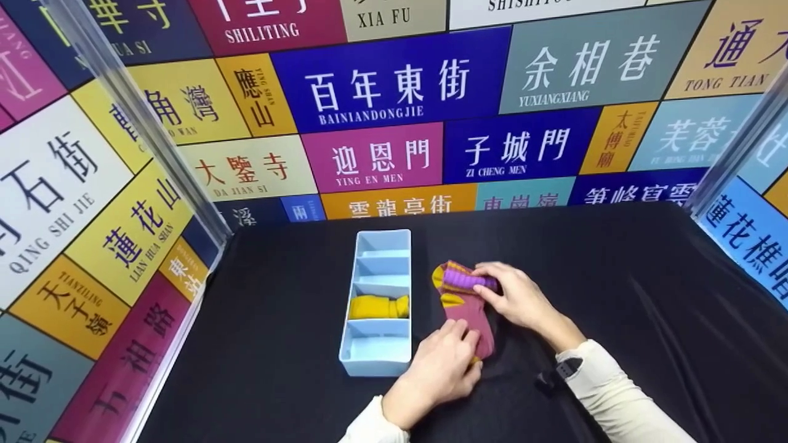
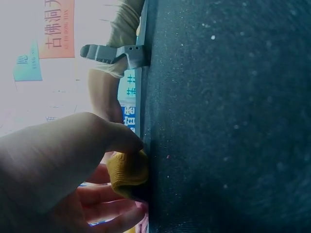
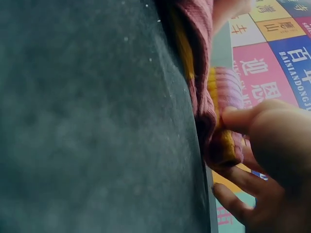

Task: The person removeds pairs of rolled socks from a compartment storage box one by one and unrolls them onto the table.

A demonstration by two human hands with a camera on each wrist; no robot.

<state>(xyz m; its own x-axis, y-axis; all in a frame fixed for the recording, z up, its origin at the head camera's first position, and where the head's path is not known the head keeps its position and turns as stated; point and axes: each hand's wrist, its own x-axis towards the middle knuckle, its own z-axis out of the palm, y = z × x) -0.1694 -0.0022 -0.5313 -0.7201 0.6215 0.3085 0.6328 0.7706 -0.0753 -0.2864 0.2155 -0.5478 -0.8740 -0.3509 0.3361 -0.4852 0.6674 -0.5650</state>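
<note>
A pink sock (image 1: 475,317) lies on the black cloth, its yellow heel and purple, yellow-striped cuff folded over at the far end. My right hand (image 1: 523,298) grips this folded cuff (image 3: 227,90); in the right wrist view the thumb is on one side and fingers are on the other. At the near end, my left hand (image 1: 438,364) pinches the yellow toe (image 2: 127,170) between thumb and fingers, as the left wrist view shows. The left fingers hide part of the sock's near end in the head view.
Left of the sock stands a light-blue divided box (image 1: 375,368) with several compartments in a row. A rolled yellow sock (image 1: 378,307) sits in the second compartment from the front. Sign-covered panels (image 1: 394,92) rise behind and beside the black-covered table (image 1: 271,344).
</note>
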